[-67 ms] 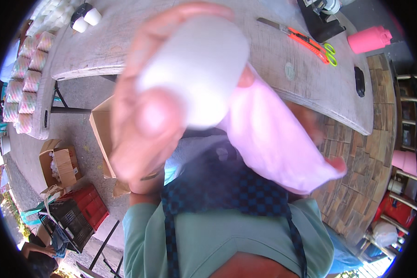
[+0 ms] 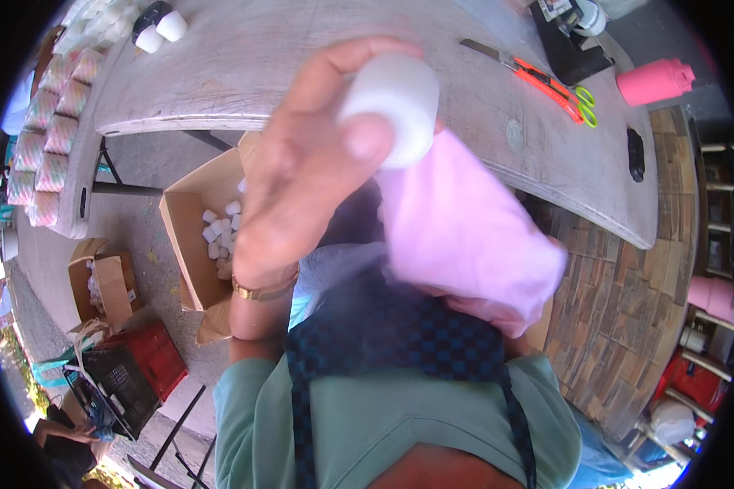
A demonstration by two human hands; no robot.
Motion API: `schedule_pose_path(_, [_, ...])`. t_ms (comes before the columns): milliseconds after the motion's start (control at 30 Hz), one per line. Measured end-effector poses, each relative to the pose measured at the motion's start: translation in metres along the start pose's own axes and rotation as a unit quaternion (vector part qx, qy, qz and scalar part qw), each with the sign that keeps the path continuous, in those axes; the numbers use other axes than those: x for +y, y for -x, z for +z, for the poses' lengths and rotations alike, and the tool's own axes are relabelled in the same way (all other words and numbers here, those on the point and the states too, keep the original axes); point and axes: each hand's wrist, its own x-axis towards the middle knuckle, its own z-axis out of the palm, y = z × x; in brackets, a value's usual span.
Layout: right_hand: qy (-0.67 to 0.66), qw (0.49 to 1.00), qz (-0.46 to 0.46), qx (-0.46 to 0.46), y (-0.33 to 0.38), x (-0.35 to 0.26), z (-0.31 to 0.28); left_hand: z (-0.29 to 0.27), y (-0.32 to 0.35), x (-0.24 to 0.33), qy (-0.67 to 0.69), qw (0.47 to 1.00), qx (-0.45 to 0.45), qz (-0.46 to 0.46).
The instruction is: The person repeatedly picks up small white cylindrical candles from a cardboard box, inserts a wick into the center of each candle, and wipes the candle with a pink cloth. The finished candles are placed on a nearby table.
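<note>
My left hand (image 2: 294, 175), raised in front of me, grips a smooth white rounded cylinder (image 2: 398, 106) between thumb and fingers. A gold-coloured band circles that wrist. Against the lower right side of the cylinder lies a pink cloth (image 2: 469, 216), which hangs down to the right in folds, somewhat blurred. My right hand is mostly hidden behind the cloth and appears to hold it; its fingers do not show clearly. Below the left forearm, an open cardboard box (image 2: 183, 228) holds several similar small white cylinders (image 2: 220, 232).
A long worn table (image 2: 245, 81) spans the far side. On it are an orange utility knife (image 2: 546, 88), green-handled scissors (image 2: 585, 106), a pink bottle (image 2: 656, 81) and wrapped striped packs (image 2: 53, 143). A smaller box (image 2: 122, 289) and a black crate (image 2: 110, 391) stand at left.
My left hand has drawn away from the camera with the white cylinder, exposing more of the cardboard box. The pink cloth has swung left and bunched slightly.
</note>
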Motion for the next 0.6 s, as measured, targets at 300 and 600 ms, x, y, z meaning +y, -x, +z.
schedule_pose_path(300, [0.639, 0.605, 0.405, -0.249, -0.054, 0.025, 0.036, -0.054, 0.043, -0.022, -0.127, 0.977, 0.117, -0.126])
schedule_pose_path(600, [0.627, 0.668, 0.345, -0.206, -0.06, 0.047, 0.021, -0.011, 0.054, -0.044, 0.287, 0.93, -0.066, -0.222])
